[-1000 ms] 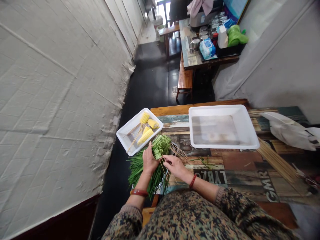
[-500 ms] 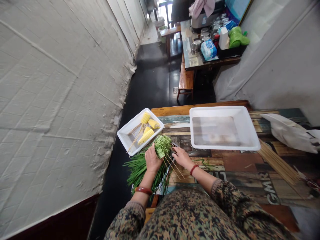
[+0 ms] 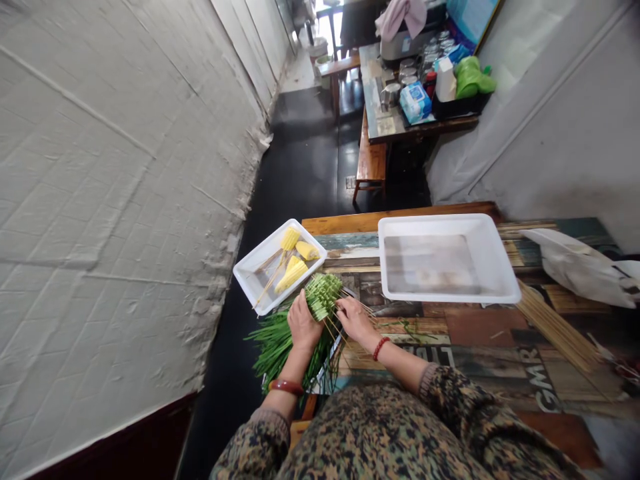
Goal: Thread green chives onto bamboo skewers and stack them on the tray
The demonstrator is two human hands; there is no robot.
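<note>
Against the left side of a bundle of skewered green chives point(image 3: 323, 295) my left hand point(image 3: 305, 321) is closed, its fingers partly hidden by the greens. On the right of the bundle, my right hand point(image 3: 356, 321) is closed around the thin wooden skewers that stick out of it; the fingertips are partly hidden. Long loose chives point(image 3: 275, 341) lie beneath and to the left, fanning over the table edge. Just beyond the bundle stands a small white tray point(image 3: 249, 279) with several skewered corn pieces point(image 3: 291, 272) in it.
A larger white plastic bin point(image 3: 513, 292) sits at the right on the patchwork wooden table point(image 3: 470, 333). Beside it lie a pile of bare skewers point(image 3: 557, 325) and a white bag point(image 3: 575, 263). A white wall point(image 3: 125, 200) runs along the left. Farther off are a bench point(image 3: 371, 160) and another table point(image 3: 373, 87).
My right hand has moved slightly left, closer to the bundle, and its fingers now cover more of the skewers. The left hand keeps its hold on the chives.
</note>
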